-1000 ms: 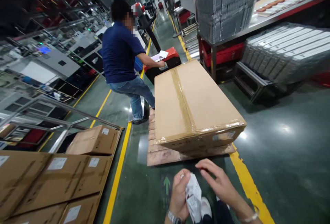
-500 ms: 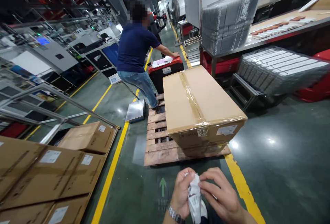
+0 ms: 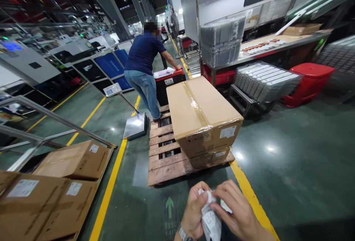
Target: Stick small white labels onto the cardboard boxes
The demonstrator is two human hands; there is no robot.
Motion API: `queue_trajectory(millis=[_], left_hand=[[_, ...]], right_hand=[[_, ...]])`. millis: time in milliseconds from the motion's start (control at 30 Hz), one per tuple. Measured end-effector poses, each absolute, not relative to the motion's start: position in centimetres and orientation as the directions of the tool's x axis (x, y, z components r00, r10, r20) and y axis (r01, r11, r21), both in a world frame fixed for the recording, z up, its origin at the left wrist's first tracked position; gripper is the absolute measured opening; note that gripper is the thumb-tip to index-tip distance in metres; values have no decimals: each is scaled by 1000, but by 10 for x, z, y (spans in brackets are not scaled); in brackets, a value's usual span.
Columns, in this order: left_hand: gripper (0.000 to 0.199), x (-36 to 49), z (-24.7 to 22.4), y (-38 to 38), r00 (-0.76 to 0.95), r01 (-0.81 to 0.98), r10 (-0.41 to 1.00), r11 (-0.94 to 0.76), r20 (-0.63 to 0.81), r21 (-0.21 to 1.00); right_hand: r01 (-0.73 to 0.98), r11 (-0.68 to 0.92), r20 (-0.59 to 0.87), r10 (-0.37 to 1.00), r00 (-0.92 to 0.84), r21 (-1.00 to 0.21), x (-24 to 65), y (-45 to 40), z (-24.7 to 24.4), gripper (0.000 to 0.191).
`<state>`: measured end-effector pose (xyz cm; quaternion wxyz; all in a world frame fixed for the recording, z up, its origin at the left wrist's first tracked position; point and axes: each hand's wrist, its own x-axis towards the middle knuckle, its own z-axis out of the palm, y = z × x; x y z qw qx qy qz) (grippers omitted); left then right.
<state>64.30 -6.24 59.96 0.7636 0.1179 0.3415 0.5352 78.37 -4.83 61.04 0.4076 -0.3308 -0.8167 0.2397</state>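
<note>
Low in the view, my left hand point(image 3: 195, 207) is closed around a crumpled white wrapper point(image 3: 212, 223), with thumb and fingers near its upper end. The wrapper hangs down below the fist; whether it is paper or thin plastic I cannot tell. My right hand point(image 3: 235, 207) pinches the wrapper's upper part from the right side, thumb and fingertips close to the left thumb. A metal-band watch point(image 3: 184, 234) is on my left wrist. Beyond my hands, a large taped cardboard box point(image 3: 203, 104) sits on a wooden pallet point(image 3: 163, 168).
A person in a navy shirt point(image 3: 144, 54) stands at the pallet's far end, one hand on a red-topped pallet truck point(image 3: 173, 81). A floor scale point(image 3: 135, 126) is left of it. Boxes point(image 3: 55, 200) fill a cart at left. Stacked trays point(image 3: 266, 81) and a red bin point(image 3: 307, 81) are right.
My view has turned to the right, so the pallet and cart appear further left. My right fingers have closed in on the wrapper's top. The person bends further over the truck.
</note>
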Motion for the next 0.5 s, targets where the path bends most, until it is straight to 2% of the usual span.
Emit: queue_trajectory(millis=[300, 500], left_hand=[[34, 650, 627, -72, 196, -693, 943, 328, -270, 642], [29, 677, 633, -67, 164, -632, 976, 218, -146, 744]], right_hand=[[290, 634, 502, 758, -416, -717, 796, -62, 637, 9], [355, 608, 475, 786, -397, -710, 825, -60, 654, 5]])
